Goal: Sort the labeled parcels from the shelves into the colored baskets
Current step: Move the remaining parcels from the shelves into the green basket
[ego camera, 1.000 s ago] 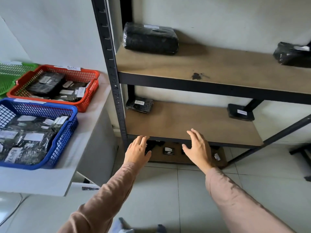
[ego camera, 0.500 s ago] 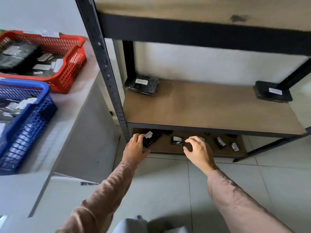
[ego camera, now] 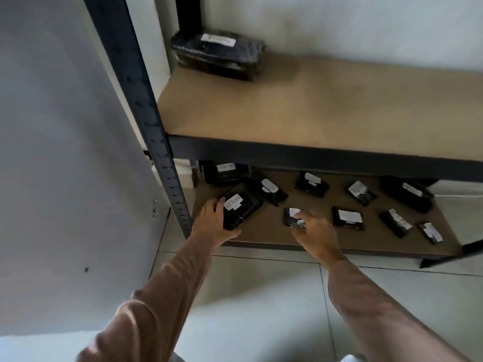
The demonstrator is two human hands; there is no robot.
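— What has changed for us?

— A second ago both our hands hovered open before the rack. Now we have dropped down to the bottom shelf (ego camera: 261, 232) and taken hold. The baskets have slipped out of view, so sorting likely waits on carrying these back.

— And the hands?

— Our left hand (ego camera: 211, 223) grips the RETURN parcel (ego camera: 241, 206), fingers wrapped round its near end, at the shelf's left front. Our right hand (ego camera: 317, 232) curls narrowly over a small parcel (ego camera: 292, 216) nearby and seems to pinch it, though blur hides how firmly. The other parcels (ego camera: 349, 218) lie untouched across the shelf.
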